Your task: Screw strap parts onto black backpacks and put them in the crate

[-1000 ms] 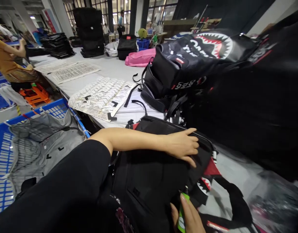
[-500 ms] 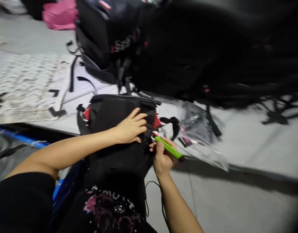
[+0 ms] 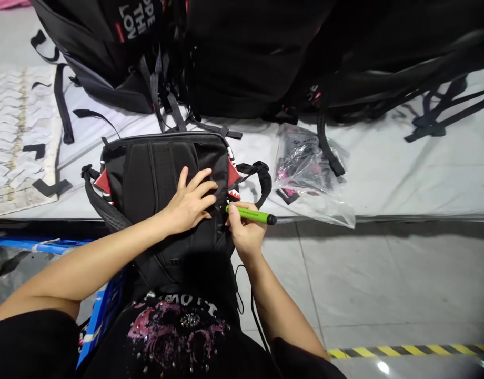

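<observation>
Spanning the width of the view, a grey surface (image 3: 384, 173) is seen loaded along its far side with a heap of black backpacks (image 3: 242, 52), their straps trailing toward the near edge. At the near edge, a single black backpack (image 3: 155, 168) with red and white trim is laid back panel up, its lower part hanging over the edge toward the person's body. To the left, a sheet of white cut pieces (image 3: 13, 142) is spread flat, with a few black patches lying on it. Just right of the backpack, a crumpled clear plastic bag (image 3: 309, 179) holding dark items is seen resting on the surface, reaching the edge. Below the surface at left, part of a blue crate (image 3: 103, 310) is visible (most of it is hidden by the arm and shirt).

The left hand (image 3: 190, 202) is laid flat on the backpack's back panel, its fingers (image 3: 198, 181) spread and pressed onto the fabric. The right hand (image 3: 244, 234) is held at the backpack's right edge, just beside the left hand, its fingers (image 3: 232, 216) closed in a pinch around a green pen-like tool (image 3: 250, 215). The tool is held nearly level, its dark end pointing right and its other end at the backpack's right side seam.
</observation>
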`<state>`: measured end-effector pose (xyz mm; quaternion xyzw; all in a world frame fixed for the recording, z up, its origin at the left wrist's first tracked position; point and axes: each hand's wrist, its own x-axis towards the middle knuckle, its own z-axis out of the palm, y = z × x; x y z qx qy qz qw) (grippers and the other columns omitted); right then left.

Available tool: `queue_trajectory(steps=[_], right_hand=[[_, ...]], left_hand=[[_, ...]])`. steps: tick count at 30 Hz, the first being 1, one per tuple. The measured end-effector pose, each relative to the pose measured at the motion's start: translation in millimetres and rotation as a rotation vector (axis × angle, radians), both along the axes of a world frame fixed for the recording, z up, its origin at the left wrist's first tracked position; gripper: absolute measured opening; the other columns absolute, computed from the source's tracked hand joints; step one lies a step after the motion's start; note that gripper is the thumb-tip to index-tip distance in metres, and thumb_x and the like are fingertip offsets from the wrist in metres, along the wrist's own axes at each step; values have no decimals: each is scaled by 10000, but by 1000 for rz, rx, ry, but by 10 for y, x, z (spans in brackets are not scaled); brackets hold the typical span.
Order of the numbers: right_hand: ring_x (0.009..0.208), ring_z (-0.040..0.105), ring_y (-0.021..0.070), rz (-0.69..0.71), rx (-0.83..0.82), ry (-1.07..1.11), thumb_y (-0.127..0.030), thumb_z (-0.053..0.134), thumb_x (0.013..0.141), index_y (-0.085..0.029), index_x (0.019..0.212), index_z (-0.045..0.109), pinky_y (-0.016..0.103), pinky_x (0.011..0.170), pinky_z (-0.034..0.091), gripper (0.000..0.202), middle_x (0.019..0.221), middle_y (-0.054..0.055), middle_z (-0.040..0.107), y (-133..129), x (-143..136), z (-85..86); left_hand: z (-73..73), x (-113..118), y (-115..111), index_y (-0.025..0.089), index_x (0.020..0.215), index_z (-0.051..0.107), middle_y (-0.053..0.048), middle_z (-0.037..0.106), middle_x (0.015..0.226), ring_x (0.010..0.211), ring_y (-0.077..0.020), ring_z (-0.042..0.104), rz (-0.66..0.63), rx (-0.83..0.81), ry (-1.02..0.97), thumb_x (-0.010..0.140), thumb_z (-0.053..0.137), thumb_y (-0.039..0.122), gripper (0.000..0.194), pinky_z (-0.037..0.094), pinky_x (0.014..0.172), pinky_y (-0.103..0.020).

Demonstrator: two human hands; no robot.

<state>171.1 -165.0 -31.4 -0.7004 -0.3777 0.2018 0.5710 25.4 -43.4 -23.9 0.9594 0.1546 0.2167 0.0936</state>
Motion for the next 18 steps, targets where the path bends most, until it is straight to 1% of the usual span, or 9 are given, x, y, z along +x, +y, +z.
queue_trajectory(steps=[3, 5, 10, 14, 18], right_hand=[[492, 542, 131, 21, -20, -42, -452, 662, 862, -190, 877, 670, 298, 514, 474, 263, 597, -23, 609, -9, -6, -41], [499, 552, 135, 38, -43, -64, -466, 656, 865, -189, 903, 682, 303, 517, 478, 281, 620, -13, 629, -9, -2, -72], [540, 603, 159, 86, -158, -218, -484, 651, 873, -199, 941, 704, 313, 545, 491, 298, 638, -3, 655, 11, 44, -94], [515, 598, 159, 112, -160, -221, -470, 615, 893, -195, 891, 695, 309, 520, 480, 286, 627, 3, 655, 31, 70, -46], [550, 625, 171, 127, -185, -254, -460, 631, 881, -196, 884, 690, 310, 543, 492, 270, 633, 5, 665, 37, 77, -9]], left_hand=[[-130, -36, 57, 195, 990, 667, -101, 632, 1296, 1453, -365, 327, -55, 6, -63, 885, 670, 375, 208, 18, 1199, -717], [-175, -43, 82, 198, 989, 665, -99, 630, 1299, 1457, -356, 319, -55, 7, -69, 894, 658, 397, 221, -4, 1209, -694], [-180, -18, 86, 196, 1007, 666, -106, 625, 1312, 1464, -357, 311, -60, -11, -60, 900, 646, 404, 235, -26, 1206, -691], [-191, -12, 85, 201, 1029, 671, -107, 623, 1317, 1469, -360, 308, -62, -44, -44, 909, 630, 417, 251, -25, 1202, -700], [-250, -9, 95, 200, 1019, 669, -105, 633, 1299, 1468, -348, 315, -63, -9, -78, 919, 616, 448, 272, -46, 1209, -681]])
